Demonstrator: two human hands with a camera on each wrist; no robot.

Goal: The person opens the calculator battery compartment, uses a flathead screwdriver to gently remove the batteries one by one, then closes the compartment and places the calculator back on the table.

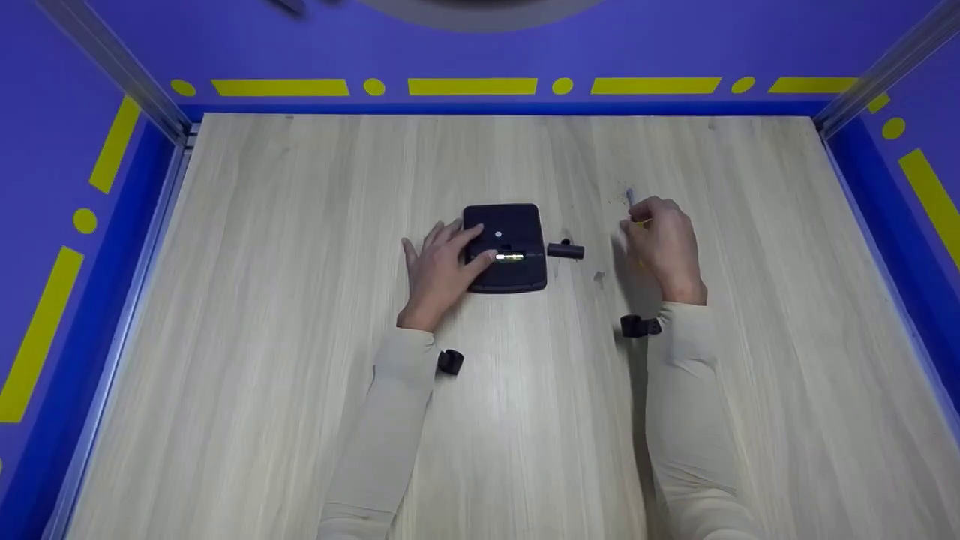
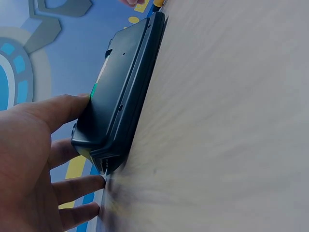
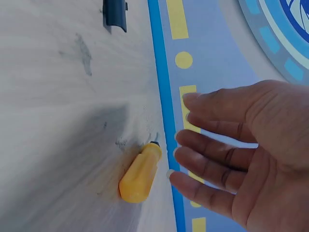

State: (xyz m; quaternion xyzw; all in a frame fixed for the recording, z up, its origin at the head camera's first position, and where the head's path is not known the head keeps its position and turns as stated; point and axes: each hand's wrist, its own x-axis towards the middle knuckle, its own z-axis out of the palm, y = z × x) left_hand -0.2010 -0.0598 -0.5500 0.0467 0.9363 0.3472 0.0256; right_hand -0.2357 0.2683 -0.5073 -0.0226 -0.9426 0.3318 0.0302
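A flat black device point(image 1: 517, 274) lies with a battery slot uppermost, a battery point(image 1: 512, 256) showing in it. My left hand point(image 1: 441, 268) rests on the device's left side, thumb beside the battery; in the left wrist view its fingers are loosely spread at the near end. Just right of the device lies a small dark battery cover point(image 1: 566, 250). My right hand point(image 1: 666, 244) hovers over a yellow-handled screwdriver point(image 3: 140, 174) lying on the table. In the right wrist view this hand's fingers are relaxed, apart from the screwdriver and holding nothing.
Grey smudges point(image 3: 83, 54) mark the wooden table point(image 1: 300, 225) near the battery cover. Blue walls point(image 1: 480, 56) with yellow dashes stand at the back and both sides. A black wrist camera point(image 1: 451, 362) shows beside the left sleeve, another point(image 1: 639, 326) beside the right.
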